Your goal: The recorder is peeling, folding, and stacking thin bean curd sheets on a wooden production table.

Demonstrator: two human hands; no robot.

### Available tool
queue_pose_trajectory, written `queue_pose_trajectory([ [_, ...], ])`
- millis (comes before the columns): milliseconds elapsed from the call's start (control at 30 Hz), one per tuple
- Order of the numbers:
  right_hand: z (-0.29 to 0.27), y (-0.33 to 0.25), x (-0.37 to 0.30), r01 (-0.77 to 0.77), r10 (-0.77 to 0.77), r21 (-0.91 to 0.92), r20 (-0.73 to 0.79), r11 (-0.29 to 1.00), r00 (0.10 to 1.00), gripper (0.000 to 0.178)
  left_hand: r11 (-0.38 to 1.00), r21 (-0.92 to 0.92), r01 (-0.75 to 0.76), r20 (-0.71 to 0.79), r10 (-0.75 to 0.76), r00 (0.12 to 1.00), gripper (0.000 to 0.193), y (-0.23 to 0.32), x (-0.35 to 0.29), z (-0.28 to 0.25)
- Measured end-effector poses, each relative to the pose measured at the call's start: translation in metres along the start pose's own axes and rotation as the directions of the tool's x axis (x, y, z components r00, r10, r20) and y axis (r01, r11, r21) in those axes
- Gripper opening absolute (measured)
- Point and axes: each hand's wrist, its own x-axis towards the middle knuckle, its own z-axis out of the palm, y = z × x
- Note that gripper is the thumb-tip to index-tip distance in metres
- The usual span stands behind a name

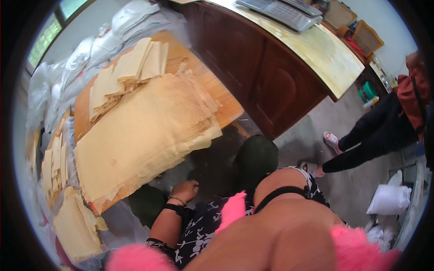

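Observation:
My left hand is curled shut near my lap, beside the near edge of the stack, with nothing visible in it. A beaded bracelet and a black band circle that wrist. Raised close to the camera, my right hand looks large and blurred; a black strap wraps its wrist, and its fingers are hidden. In front to the left lies a wide stack of thin tan sheets with ragged edges, on a wooden board. Folded bundles of similar sheets rest along its far side.
More tan sheets are piled at the left. White plastic sacks line the back left. A dark wooden desk carries a grey scale-like device. At right stands another person, near a white sack. Pink fluffy material borders my arms.

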Motion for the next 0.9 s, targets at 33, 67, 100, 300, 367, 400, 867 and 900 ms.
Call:
queue_pose_trajectory([
  [33, 0.000, -0.001, 0.000, -0.002, 0.002, -0.021, -0.011, 1.000, 1.000, 0.030, 0.998, -0.054, 0.014, 0.032, -0.013, 0.999, 0.032, 0.001, 0.002, -0.002],
  [67, -0.001, -0.002, -0.001, 0.002, -0.003, -0.037, -0.021, 0.999, 1.000, 0.030, 0.998, -0.056, -0.003, 0.087, 0.008, 0.996, 0.032, 0.002, 0.001, -0.002],
  [100, 0.000, -0.005, -0.001, 0.008, -0.010, -0.056, -0.031, 0.998, 0.999, 0.030, 0.998, -0.064, -0.005, 0.075, 0.010, 0.997, 0.032, 0.002, 0.001, -0.003],
  [300, -0.003, -0.042, -0.003, 0.078, -0.110, -0.249, -0.116, 0.965, 0.987, 0.029, 0.999, -0.039, -0.038, 0.033, 0.039, 0.999, 0.032, -0.004, 0.001, 0.000],
  [367, -0.005, -0.054, -0.003, 0.103, -0.148, -0.300, -0.130, 0.948, 0.980, 0.029, 0.999, -0.019, -0.041, 0.024, 0.041, 0.999, 0.032, -0.006, 0.001, 0.002],
  [400, -0.006, -0.060, -0.002, 0.117, -0.167, -0.320, -0.132, 0.940, 0.977, 0.029, 0.999, -0.002, -0.041, 0.074, 0.041, 0.996, 0.032, -0.006, 0.002, 0.002],
  [867, 0.004, -0.044, 0.019, 0.122, -0.149, -0.308, -0.067, 0.943, 0.986, 0.029, 0.998, -0.054, -0.039, 0.041, 0.041, 0.998, 0.035, -0.014, 0.006, 0.011],
  [900, 0.003, -0.036, 0.021, 0.103, -0.128, -0.301, -0.062, 0.948, 0.990, 0.029, 0.999, -0.008, -0.042, 0.050, 0.043, 0.998, 0.035, -0.012, 0.006, 0.010],
])
